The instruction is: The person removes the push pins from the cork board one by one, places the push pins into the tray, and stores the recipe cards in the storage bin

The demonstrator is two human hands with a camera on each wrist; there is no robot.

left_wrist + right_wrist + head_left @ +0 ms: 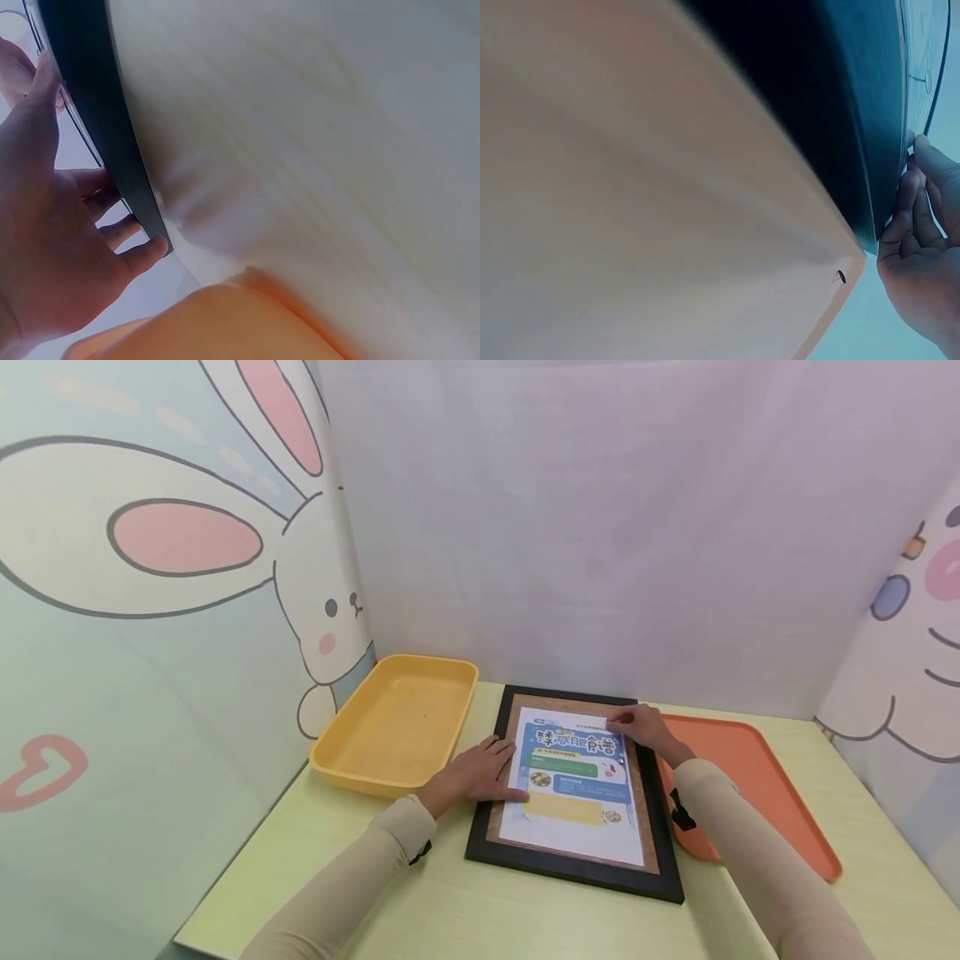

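A printed sheet (pixel 573 835) with a blue-and-green design lies on a brown cork-like board (pixel 504 814) framed in black (pixel 570 872). My left hand (pixel 480 772) spreads over the left side of the frame, its thumb and fingertips resting on the sheet's left edge. In the left wrist view, the fingers of that hand (pixel 60 232) reach over the black frame edge. At the sheet's upper right corner, my right hand (pixel 645 728) brings its thumb and curled fingertips together. The right wrist view shows this pinch (pixel 922 225) beside the frame; whatever small thing is in it is hidden.
A yellow tray (pixel 390 783) stands at the left, behind my left forearm. To the right an orange tray (pixel 757 768) lies under my right forearm, close to the frame. A small dark thing (pixel 841 276) shows near the tray's corner. A pale curtain (pixel 570 527) hangs behind the table (pixel 427 902).
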